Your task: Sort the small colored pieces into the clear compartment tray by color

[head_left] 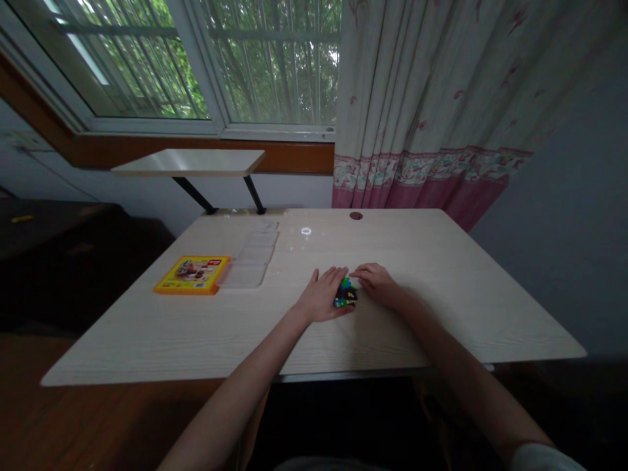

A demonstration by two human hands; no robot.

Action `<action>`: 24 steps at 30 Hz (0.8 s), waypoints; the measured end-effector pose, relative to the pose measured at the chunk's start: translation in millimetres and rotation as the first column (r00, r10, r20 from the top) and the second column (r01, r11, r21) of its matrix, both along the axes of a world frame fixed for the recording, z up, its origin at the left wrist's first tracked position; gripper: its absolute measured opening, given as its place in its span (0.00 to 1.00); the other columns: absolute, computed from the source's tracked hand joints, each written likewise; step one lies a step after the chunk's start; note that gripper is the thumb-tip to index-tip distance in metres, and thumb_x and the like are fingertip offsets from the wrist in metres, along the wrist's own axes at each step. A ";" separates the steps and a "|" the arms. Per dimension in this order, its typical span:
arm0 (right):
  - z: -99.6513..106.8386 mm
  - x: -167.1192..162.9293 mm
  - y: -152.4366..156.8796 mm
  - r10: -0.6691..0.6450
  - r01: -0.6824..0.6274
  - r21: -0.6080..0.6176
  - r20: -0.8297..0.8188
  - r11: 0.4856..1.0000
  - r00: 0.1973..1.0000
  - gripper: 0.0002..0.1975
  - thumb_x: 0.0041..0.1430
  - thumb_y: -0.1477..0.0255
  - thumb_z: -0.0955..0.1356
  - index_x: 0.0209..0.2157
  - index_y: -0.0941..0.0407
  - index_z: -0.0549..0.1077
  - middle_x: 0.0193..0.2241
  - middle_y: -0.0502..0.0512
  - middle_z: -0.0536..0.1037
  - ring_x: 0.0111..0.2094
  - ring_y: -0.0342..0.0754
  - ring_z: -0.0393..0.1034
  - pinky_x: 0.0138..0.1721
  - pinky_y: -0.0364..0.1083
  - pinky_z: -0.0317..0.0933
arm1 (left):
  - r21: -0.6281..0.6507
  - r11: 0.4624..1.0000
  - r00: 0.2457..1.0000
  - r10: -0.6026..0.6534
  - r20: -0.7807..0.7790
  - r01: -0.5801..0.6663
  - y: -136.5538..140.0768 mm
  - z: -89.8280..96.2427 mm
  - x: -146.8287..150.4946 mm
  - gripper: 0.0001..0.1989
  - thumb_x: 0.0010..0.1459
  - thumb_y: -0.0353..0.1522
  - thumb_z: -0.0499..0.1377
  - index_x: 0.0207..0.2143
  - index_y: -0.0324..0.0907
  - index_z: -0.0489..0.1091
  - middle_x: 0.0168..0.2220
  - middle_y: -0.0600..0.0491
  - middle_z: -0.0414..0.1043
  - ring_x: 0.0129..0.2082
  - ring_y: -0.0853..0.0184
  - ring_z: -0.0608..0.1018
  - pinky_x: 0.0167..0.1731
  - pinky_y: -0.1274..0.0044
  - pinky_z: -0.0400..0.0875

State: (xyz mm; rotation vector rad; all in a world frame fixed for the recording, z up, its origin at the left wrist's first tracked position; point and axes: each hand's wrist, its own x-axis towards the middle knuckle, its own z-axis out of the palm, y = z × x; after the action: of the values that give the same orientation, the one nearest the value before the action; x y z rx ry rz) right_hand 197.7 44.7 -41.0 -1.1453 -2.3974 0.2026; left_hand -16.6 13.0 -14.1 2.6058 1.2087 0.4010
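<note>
Spotted a yellow box [192, 275] at nine o'clock from the colorful pieces [346, 294] on the desk [441, 261], with clear plastic trays [254, 258] just beside it. Had the left hand [321, 297] spread wide around the pieces. Had the right hand [377, 282] half-curled at two o'clock, super close; couldn't tell if gripping anything. Couldn't make out the partly hidden pieces' shape, tbh. Lost the right sleeve [544, 456] past the bottom edge.

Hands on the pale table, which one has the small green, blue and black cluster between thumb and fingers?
The left hand, thumb spread wide; the right hand is right of the cluster.
</note>
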 end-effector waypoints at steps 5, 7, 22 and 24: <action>-2.7 -2.5 0.9 0.021 -0.020 0.038 -0.012 0.999 1.000 0.15 0.58 0.77 0.59 0.43 0.53 0.72 0.41 0.56 0.71 0.43 0.48 0.62 0.45 0.49 0.56 | 0.011 1.000 1.000 0.016 -0.015 -0.016 -0.4 0.1 1.3 0.43 0.49 0.51 0.53 0.60 0.40 0.41 0.60 0.42 0.50 0.60 0.53 0.52 0.55 0.55 0.44; -2.9 -2.3 1.2 0.034 -0.033 0.042 -0.022 0.999 0.999 0.15 0.58 0.76 0.59 0.43 0.53 0.72 0.40 0.56 0.71 0.43 0.48 0.62 0.45 0.49 0.57 | 0.017 1.000 1.000 0.014 -0.015 -0.014 -0.6 -0.1 1.3 0.43 0.49 0.51 0.53 0.60 0.41 0.41 0.60 0.42 0.50 0.60 0.54 0.52 0.55 0.55 0.44; -1.7 3.0 5.5 0.028 -0.036 -0.072 -0.104 0.997 0.994 0.14 0.57 0.76 0.60 0.43 0.55 0.71 0.39 0.57 0.72 0.43 0.48 0.63 0.45 0.51 0.58 | -0.009 1.000 0.995 -0.001 0.103 0.002 3.6 7.5 -11.0 0.34 0.54 0.48 0.51 0.58 0.42 0.50 0.57 0.43 0.56 0.57 0.58 0.59 0.54 0.61 0.52; -0.5 3.0 5.4 0.025 -0.034 -0.089 -0.103 0.995 0.994 0.14 0.57 0.76 0.60 0.42 0.55 0.71 0.40 0.57 0.72 0.43 0.48 0.63 0.45 0.51 0.57 | 0.020 1.000 0.988 0.015 0.151 -0.019 7.3 13.0 -25.6 0.26 0.58 0.44 0.47 0.56 0.41 0.55 0.54 0.44 0.61 0.54 0.60 0.63 0.53 0.66 0.57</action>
State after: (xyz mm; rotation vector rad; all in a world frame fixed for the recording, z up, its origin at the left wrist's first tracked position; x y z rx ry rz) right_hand 200.7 50.1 -41.6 -1.1121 -2.3371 0.3748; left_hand -42.2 20.3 -1.1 2.5319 1.1827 0.6059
